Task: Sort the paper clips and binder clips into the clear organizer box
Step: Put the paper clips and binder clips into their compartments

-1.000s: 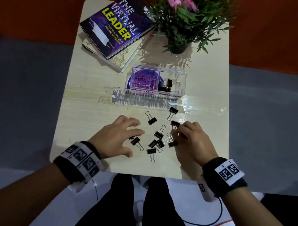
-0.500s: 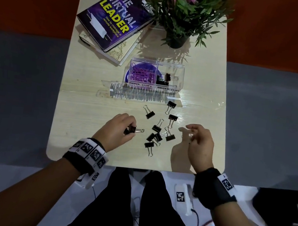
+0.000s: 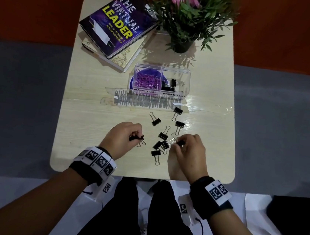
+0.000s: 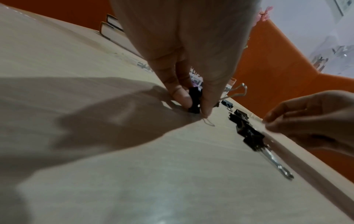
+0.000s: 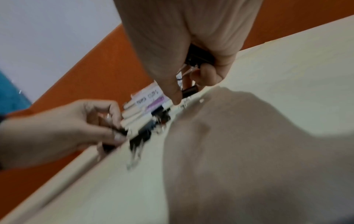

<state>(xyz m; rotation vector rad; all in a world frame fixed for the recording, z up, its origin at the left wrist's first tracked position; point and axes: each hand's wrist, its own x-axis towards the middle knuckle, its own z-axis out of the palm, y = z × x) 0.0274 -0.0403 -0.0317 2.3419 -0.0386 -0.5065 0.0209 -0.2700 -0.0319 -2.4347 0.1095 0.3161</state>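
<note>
Blurring hides what the right hand (image 5: pixel 191 45) fingers (image 5: pixel 207 75) pinch.

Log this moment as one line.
left hand: pinching binder clip | right hand: holding clips | loose clips on table

The right hand (image 5: pixel 191 45) hides most of a black binder clip (image 5: pixel 199 58); its fingers perhaps hold a second one, but the right wrist view is too smeared to tell. The potted plant (image 3: pixel 189 15) is cut off by the head view's top edge.
</note>
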